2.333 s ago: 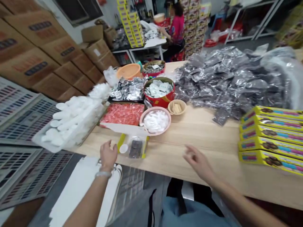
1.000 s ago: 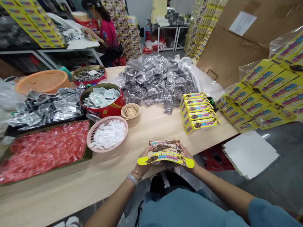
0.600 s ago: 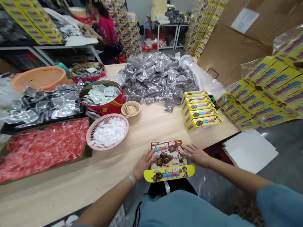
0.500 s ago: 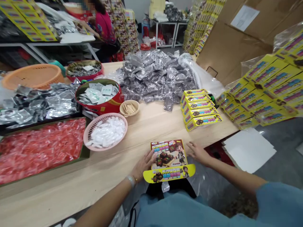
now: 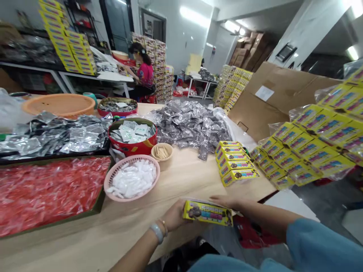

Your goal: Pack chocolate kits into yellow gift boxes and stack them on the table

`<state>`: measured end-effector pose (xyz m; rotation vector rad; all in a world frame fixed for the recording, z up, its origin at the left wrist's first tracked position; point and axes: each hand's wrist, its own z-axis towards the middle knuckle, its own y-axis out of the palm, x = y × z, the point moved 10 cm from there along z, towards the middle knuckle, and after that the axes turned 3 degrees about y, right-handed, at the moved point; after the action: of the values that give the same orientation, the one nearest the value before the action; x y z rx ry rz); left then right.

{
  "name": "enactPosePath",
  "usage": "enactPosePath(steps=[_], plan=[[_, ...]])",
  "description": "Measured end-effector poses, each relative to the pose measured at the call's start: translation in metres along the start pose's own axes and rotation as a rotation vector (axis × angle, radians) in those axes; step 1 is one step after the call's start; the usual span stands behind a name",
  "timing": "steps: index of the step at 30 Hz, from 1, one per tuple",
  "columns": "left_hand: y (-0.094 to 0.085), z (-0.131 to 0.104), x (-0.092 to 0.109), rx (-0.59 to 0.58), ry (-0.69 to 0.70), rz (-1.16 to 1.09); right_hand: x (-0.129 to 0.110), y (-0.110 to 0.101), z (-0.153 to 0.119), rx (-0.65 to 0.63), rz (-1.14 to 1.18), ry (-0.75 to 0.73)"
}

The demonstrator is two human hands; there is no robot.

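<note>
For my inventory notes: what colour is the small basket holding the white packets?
Pink; the basket shows in the head view, just beyond the left hand.

Glossy cardboard box (image 5: 208, 212), matt wooden table (image 5: 193, 177)

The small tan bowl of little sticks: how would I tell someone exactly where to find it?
Start at the long wooden table and find the red tub of white sachets. Just right of it, behind the pink basket, sits the small tan bowl. It is the smallest container there, the only one holding thin wooden sticks.

Print on yellow box (image 5: 208, 213) in hands too blurred; nothing legible.
</note>
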<state>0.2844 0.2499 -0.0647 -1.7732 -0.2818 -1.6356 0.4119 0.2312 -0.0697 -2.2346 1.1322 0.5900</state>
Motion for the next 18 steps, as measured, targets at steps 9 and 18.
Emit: enactPosePath(steps=[9, 18], plan=[[0.012, 0.005, -0.041, -0.099, -0.031, -0.437, -0.101, 0.093, 0.044, -0.450, -0.275, -0.438], [0.009, 0.001, -0.041, -0.132, -0.086, -0.429, -0.116, 0.093, 0.017, -0.256, -0.779, -0.729]])
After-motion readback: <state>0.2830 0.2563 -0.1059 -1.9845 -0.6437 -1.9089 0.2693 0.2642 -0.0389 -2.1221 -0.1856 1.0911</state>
